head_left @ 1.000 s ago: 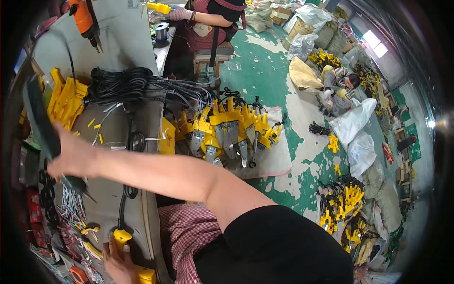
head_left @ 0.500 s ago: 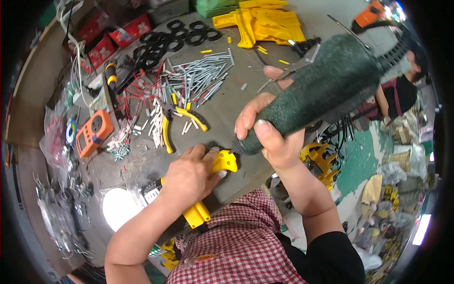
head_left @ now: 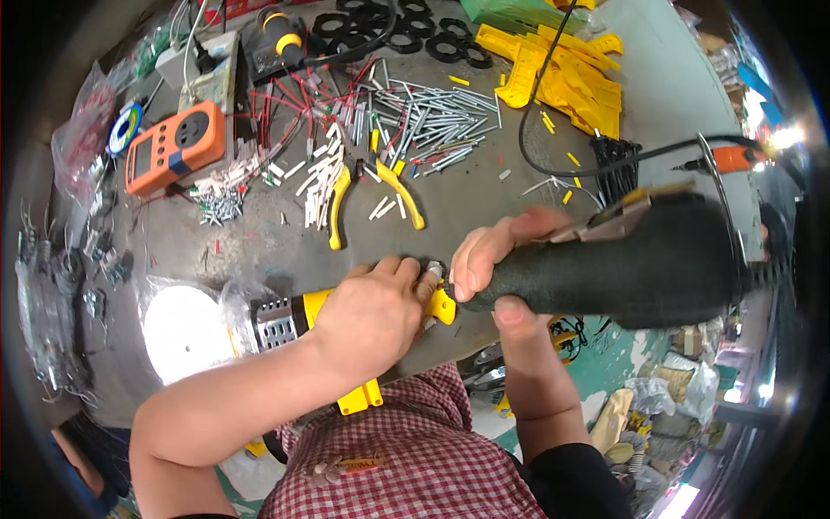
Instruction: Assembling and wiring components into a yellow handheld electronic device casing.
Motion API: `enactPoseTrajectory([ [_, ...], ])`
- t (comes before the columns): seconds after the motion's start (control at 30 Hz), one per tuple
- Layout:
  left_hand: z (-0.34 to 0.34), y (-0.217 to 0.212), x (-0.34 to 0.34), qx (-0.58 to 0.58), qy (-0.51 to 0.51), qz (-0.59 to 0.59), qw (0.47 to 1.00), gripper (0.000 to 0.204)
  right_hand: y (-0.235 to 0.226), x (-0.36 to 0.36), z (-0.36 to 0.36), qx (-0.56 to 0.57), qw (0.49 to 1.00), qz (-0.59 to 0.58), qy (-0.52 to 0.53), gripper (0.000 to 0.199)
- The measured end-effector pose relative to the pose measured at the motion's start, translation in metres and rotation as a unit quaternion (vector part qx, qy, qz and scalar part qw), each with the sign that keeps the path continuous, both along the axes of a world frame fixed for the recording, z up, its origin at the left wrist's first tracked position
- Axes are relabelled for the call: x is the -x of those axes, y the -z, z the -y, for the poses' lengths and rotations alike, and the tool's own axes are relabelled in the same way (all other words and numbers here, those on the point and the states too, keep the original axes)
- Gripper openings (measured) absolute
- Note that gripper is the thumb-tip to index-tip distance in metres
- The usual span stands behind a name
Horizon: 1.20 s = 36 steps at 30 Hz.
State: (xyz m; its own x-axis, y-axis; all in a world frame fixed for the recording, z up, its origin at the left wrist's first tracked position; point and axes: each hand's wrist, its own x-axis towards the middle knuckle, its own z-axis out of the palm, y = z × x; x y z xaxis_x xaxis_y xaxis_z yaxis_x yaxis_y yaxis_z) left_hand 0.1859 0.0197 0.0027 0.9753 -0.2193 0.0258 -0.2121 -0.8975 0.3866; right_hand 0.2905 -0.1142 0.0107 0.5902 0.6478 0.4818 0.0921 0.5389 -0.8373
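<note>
My left hand (head_left: 372, 311) is closed over a yellow plastic tool housing (head_left: 359, 398), pressing it down near the table's front edge. A slotted metal collar (head_left: 277, 322) sticks out from the housing's left side. My right hand (head_left: 484, 259) is wrapped round the front of a thick black-green electric screwdriver (head_left: 614, 277), which lies almost level. Its nose meets the right end of the housing, close to my left fingertips. The bit's tip is too small and hidden to make out. A small pale piece (head_left: 435, 268) shows beside my left fingers.
Yellow-handled pliers (head_left: 406, 199), a pile of long screws (head_left: 441, 117) and white sleeves (head_left: 324, 186) lie beyond my hands. An orange meter (head_left: 177, 147) is at left, black rings (head_left: 450, 43) and yellow shells (head_left: 566, 78) behind. A black cable (head_left: 536, 147) loops at right.
The screwdriver has swung from an upward slant to nearly level, its rear end lower. My left hand still holds the yellow housing. The whole view has shifted and turned.
</note>
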Motion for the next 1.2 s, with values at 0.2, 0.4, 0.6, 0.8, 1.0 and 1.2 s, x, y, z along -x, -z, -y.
enactPoseTrajectory([
  [0.2, 0.0, 0.006, 0.001, -0.038, -0.01, 0.0, 0.999, 0.036, -0.015, 0.016, 0.006, 0.138, 0.983, -0.008, 0.123, 0.037],
  [0.4, 0.002, 0.008, 0.003, -0.016, -0.013, -0.016, 1.0, 0.052, -0.022, 0.024, 0.015, 0.029, 0.994, 0.012, 0.104, 0.05],
  [0.6, 0.001, 0.01, -0.001, -0.016, -0.004, 0.016, 1.0, 0.036, -0.007, 0.018, 0.024, 0.067, 0.992, 0.098, 0.04, 0.077],
  [0.8, 0.003, 0.01, 0.001, -0.039, -0.007, 0.018, 0.999, 0.043, -0.003, 0.028, 0.015, 0.063, 0.992, 0.023, 0.104, 0.079],
  [1.0, 0.005, 0.014, 0.001, -0.049, -0.012, 0.052, 0.997, 0.051, -0.008, 0.042, 0.022, 0.044, 0.988, 0.065, 0.135, 0.07],
  [1.2, 0.007, 0.018, -0.03, -0.011, -0.041, 0.089, 0.995, 0.052, -0.047, 0.042, 0.025, 0.126, 0.97, 0.169, 0.119, 0.033],
])
